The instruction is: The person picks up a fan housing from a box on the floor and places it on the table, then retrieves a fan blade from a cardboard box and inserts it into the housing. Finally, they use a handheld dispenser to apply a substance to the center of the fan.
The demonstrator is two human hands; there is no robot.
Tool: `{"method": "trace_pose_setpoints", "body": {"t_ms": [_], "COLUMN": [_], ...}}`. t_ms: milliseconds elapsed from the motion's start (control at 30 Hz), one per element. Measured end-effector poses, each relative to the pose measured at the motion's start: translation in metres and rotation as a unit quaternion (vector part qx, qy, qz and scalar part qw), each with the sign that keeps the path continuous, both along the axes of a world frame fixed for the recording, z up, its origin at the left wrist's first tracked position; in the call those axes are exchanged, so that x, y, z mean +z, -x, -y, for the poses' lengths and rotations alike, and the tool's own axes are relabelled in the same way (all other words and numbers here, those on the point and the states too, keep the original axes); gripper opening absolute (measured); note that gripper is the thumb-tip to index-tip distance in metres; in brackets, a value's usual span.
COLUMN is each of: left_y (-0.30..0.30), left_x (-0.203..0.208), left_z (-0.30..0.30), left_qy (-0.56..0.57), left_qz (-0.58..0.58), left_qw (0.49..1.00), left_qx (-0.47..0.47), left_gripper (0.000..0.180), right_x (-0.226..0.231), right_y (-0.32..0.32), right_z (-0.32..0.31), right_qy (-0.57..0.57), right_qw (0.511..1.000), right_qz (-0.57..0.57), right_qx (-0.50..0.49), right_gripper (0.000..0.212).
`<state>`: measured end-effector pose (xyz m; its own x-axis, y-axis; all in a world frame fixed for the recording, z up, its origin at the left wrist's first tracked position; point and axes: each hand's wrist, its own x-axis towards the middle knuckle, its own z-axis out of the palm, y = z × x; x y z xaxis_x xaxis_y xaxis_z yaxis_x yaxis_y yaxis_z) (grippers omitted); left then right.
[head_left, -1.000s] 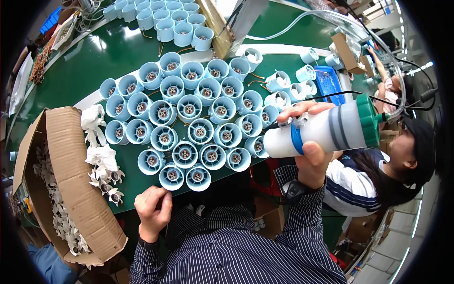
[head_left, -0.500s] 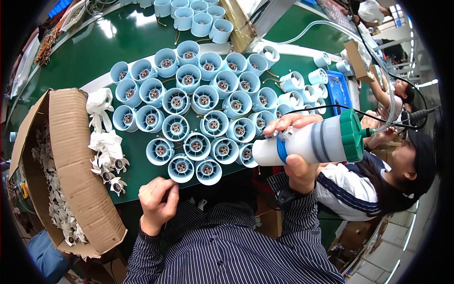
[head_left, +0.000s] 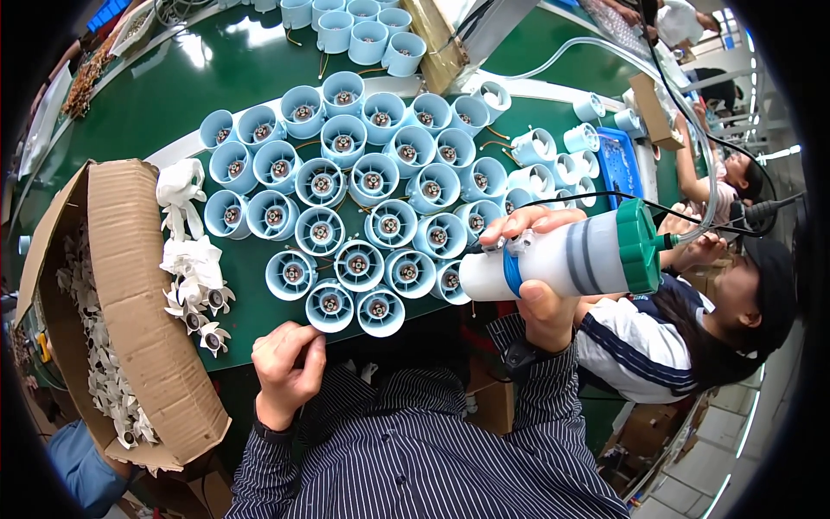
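My right hand [head_left: 540, 290] is wrapped round a large white dispensing cartridge [head_left: 553, 264] with a green cap and a blue wire wound round it, held tilted above the table's right side. A clear hose runs from the cap. My left hand [head_left: 287, 363] is a loose fist at the table's front edge, just below the nearest housings, with nothing visible in it. Many light-blue round fan housings [head_left: 321, 184] stand in rows, open side up, each with a small dark metal hub inside. The cartridge's left end hangs beside the housings at the lower right.
At the left, a cardboard box [head_left: 156, 320] holds white fan impellers, and several more impellers [head_left: 201, 303] lie beside it. More housings [head_left: 367, 39] stand at the back. A blue tray [head_left: 620, 164] lies at the right, where co-workers [head_left: 666, 346] sit. A black cable crosses near the cartridge.
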<state>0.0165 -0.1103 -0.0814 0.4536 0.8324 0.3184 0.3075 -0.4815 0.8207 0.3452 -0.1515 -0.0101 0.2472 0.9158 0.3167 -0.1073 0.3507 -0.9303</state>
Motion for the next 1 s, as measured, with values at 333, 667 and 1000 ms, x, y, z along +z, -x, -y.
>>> {"method": "trace_pose_setpoints", "body": {"t_ms": [333, 667, 1000], "left_y": [0.0, 0.0, -0.001], "left_x": [-0.001, -0.001, -0.002], "left_z": [0.0, -0.001, 0.0], "left_qy": [-0.001, 0.0, 0.0], "left_qz": [0.006, 0.004, 0.016], "left_qw": [1.0, 1.0, 1.0], "left_qx": [0.003, 0.004, 0.013], "left_gripper": [0.011, 0.011, 0.012], "right_x": [0.003, 0.019, 0.014], "right_y": [0.001, 0.001, 0.002], "right_z": [0.001, -0.006, -0.042], "right_qy": [0.002, -0.027, -0.032], "right_qw": [1.0, 0.999, 0.998], "right_qz": [0.002, 0.024, 0.025], "right_qx": [-0.006, -0.014, -0.041], "right_gripper": [0.062, 0.063, 0.062]}}
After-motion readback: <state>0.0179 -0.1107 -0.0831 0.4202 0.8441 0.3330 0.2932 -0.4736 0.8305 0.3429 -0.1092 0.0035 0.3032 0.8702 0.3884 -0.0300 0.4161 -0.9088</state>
